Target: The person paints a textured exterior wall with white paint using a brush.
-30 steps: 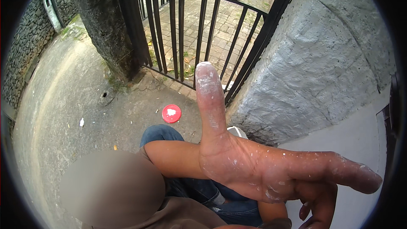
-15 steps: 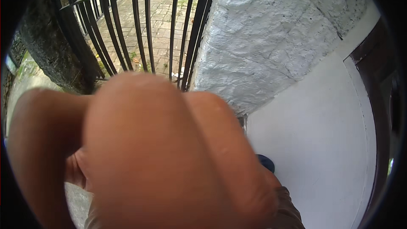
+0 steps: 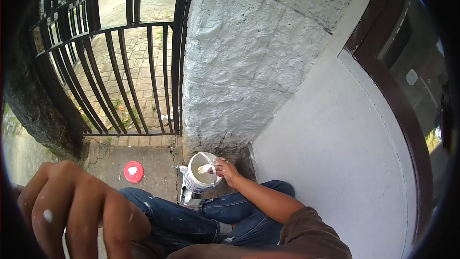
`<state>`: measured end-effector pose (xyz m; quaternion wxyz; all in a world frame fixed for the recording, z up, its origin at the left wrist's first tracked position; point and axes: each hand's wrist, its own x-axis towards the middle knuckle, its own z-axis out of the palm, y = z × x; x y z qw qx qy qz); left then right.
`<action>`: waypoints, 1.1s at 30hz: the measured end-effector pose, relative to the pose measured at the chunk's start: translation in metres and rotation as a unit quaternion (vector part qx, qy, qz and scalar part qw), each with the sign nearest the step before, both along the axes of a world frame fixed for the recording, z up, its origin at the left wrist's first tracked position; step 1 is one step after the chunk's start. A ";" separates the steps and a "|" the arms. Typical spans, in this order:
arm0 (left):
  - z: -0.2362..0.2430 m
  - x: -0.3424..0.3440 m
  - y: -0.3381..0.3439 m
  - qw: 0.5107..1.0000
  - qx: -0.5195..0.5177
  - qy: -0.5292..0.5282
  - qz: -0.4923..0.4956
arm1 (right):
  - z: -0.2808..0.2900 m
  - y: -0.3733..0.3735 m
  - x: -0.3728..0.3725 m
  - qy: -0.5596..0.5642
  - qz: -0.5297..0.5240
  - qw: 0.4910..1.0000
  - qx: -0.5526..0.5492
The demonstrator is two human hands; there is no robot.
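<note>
My right hand (image 3: 227, 171) reaches over the rim of a white paint bucket (image 3: 193, 180). Its fingers are closed on a paintbrush (image 3: 206, 168), whose pale bristles hang inside the bucket. The bucket's wire handle stands up across its mouth. Close to the camera at the lower left, my left hand (image 3: 79, 206) is curled, with a white paint spot on one finger; whatever its fingers might hold is hidden beneath them. A red lid (image 3: 133, 171) with white paint on it lies on the ground left of the bucket.
Ahead stands a rough wall (image 3: 244, 57) painted white, meeting a smooth white wall (image 3: 330, 153) on the right. A black metal gate (image 3: 127, 26) and dark post (image 3: 43, 110) are at the left. My crossed legs in paint-spotted jeans (image 3: 175, 218) lie just before the bucket.
The hand that filled the view has pulled away, now leaving the left hand at the lower left. The bucket, lid and brush-holding right hand have come into sight; the view has shifted.
</note>
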<state>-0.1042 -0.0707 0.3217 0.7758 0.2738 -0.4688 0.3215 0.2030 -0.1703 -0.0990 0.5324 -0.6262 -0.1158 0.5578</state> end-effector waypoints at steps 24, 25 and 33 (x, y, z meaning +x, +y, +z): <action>-0.278 0.113 0.102 0.583 0.069 0.805 0.086 | 0.017 0.019 -0.011 0.008 -0.050 0.997 0.065; -0.286 0.111 0.093 0.548 -0.020 0.834 0.057 | 0.014 0.017 -0.010 0.008 -0.052 0.997 0.060; -0.318 0.143 0.042 0.590 0.087 0.802 0.037 | 0.009 0.014 -0.010 0.059 -0.008 0.994 0.087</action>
